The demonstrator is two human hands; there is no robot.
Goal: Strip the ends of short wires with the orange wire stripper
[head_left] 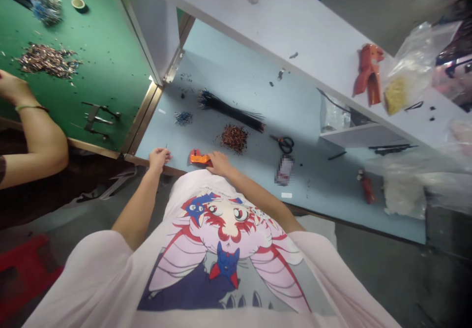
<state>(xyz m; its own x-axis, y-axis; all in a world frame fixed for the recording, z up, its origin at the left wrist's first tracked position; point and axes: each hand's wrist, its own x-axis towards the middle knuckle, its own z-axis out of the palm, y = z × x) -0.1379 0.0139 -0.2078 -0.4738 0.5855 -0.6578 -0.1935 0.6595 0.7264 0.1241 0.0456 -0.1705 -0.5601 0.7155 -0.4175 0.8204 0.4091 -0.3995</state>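
Note:
My left hand [159,159] is at the table's near edge, fingers pinched, with the tip of a thin dark wire [166,146] sticking up from them. My right hand [219,162] is closed around the handle end of an orange wire stripper [199,158], whose head points left towards my left hand. Beyond the stripper lies a heap of short copper-coloured wire bits [234,138]. Farther back is a long bundle of black wires [232,110], and to its left a small pile of blue and silvery scraps [183,117].
Scissors [283,144] with black handles lie right of the heap, near a blurred-out object [284,169]. A raised shelf [273,28] crosses the back, carrying another orange tool [369,74] and plastic bags. At left, another person's arm [40,126] rests by a green table [106,67].

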